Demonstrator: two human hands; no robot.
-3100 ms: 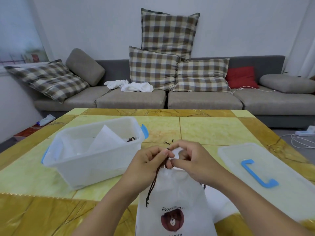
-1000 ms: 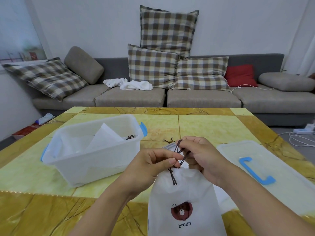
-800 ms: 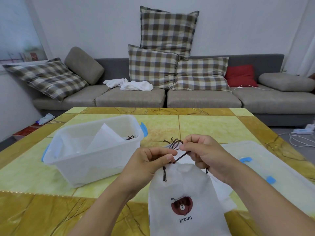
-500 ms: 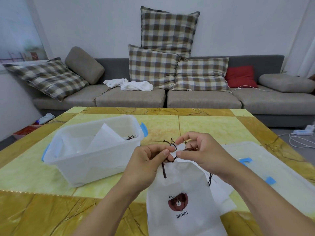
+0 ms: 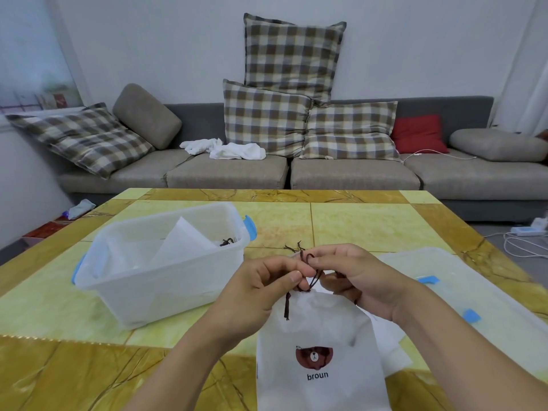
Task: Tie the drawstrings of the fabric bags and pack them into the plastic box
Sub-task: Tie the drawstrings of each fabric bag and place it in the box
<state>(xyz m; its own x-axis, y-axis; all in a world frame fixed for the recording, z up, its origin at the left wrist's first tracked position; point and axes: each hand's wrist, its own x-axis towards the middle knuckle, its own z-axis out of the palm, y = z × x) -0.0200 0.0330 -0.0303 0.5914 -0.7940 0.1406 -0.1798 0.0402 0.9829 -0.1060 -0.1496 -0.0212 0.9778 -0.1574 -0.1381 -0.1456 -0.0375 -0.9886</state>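
A white fabric bag (image 5: 320, 351) printed with a brown bear face and the word "broun" is lying at the near edge of the table (image 5: 370, 226), its gathered mouth pointing away from the person. Its dark brown drawstring (image 5: 308, 274) is rising from that mouth into both hands, with one loose end hanging down over the white cloth and frayed tips sticking up above the fingers.

The left hand (image 5: 261, 289) is pinching the cord between thumb and curled forefinger just above the bag's neck. The right hand (image 5: 353, 277) is gripping the cord too — its fingers are curled around a small loop of it, touching the left hand's fingertips.

More white fabric (image 5: 391, 345) is lying under and to the right of the bag, partly hidden by the right forearm. To the left, near the bag but apart from it, a translucent plastic box (image 5: 160, 280) with blue latches is standing open, holding another white bag (image 5: 184, 244) whose dark cord is showing at the rim. To the right, the box's lid (image 5: 474, 295) is lying flat on the table, its blue handle partly covered by the right wrist.

Beyond the table a grey sofa (image 5: 326, 173) is carrying checked cushions (image 5: 267, 117), a red cushion (image 5: 418, 133) and crumpled white cloth (image 5: 228, 148) — cables are trailing on the floor at the far right.
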